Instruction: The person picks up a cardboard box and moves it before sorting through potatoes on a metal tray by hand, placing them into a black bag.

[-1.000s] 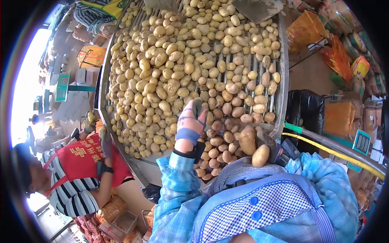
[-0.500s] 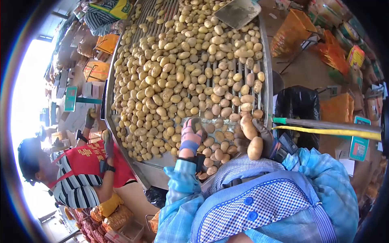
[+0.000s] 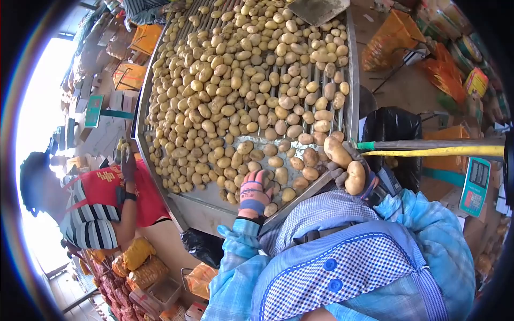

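Note:
My left hand [image 3: 256, 188], in a pink and orange glove, rests palm down at the near edge of the potato pile, fingers stretched over some potatoes. Several loose potatoes [image 3: 281, 175] lie just beside it on the metal surface. Close to my apron, my dark-gloved right hand [image 3: 338, 176] is closed on two large potatoes, a long one [image 3: 337, 151] and a rounder one [image 3: 355, 178]. Its fingers are partly hidden by them. A deep spread of potatoes [image 3: 214, 101] covers the metal sorting table [image 3: 195, 206], with bars showing between them.
A metal scoop [image 3: 321, 9] lies at the table's far end. At left, a co-worker in a red apron [image 3: 115, 184] stands by the table with a gloved hand raised. A black bag [image 3: 393, 134], a yellow pole [image 3: 439, 152] and a scale display [image 3: 475, 186] are on the right.
My left hand has come nearer to me and down onto potatoes; those before me have shifted, baring more metal. My right hand, holding the two potatoes, has moved right and slightly up.

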A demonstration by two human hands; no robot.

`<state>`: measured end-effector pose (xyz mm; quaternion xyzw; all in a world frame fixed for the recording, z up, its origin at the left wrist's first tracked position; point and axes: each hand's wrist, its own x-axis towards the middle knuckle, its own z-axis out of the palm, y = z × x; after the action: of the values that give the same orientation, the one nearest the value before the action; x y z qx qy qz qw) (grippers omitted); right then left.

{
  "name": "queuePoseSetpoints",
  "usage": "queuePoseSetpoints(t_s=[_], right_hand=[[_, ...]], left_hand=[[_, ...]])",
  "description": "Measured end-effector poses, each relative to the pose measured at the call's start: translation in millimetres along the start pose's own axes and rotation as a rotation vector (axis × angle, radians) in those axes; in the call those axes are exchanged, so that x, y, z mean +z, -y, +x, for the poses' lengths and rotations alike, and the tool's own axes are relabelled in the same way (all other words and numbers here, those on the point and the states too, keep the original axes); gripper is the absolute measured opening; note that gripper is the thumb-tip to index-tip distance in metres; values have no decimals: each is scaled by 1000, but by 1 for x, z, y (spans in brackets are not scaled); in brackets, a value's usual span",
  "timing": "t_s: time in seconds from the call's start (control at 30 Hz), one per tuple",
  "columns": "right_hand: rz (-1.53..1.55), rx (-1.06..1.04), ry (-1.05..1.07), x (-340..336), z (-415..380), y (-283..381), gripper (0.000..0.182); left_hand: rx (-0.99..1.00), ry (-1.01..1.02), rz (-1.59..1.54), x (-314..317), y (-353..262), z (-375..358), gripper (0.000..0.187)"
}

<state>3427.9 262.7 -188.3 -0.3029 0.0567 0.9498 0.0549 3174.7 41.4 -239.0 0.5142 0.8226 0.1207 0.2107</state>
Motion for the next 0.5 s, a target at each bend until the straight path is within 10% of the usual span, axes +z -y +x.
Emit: queuePoseSetpoints(t_s=[0.1, 0.23, 0.33, 0.43, 0.5], right_hand=[[-632, -302, 40, -9, -5, -3, 53], [80, 47, 115, 4, -4, -8, 46], [-22, 2, 182, 5, -5, -7, 45], [-477, -34, 160, -23, 0, 20, 42], [-1291, -670, 225, -10, -1, 14, 42]], left_hand=[[-27, -146, 36, -5, -24, -6, 64], [117, 59, 180, 28, -75, -16, 62], [196, 0, 110, 39, -84, -15, 54], [247, -88, -230, 1, -70, 0, 44], [29, -272, -235, -28, -53, 10, 37]])
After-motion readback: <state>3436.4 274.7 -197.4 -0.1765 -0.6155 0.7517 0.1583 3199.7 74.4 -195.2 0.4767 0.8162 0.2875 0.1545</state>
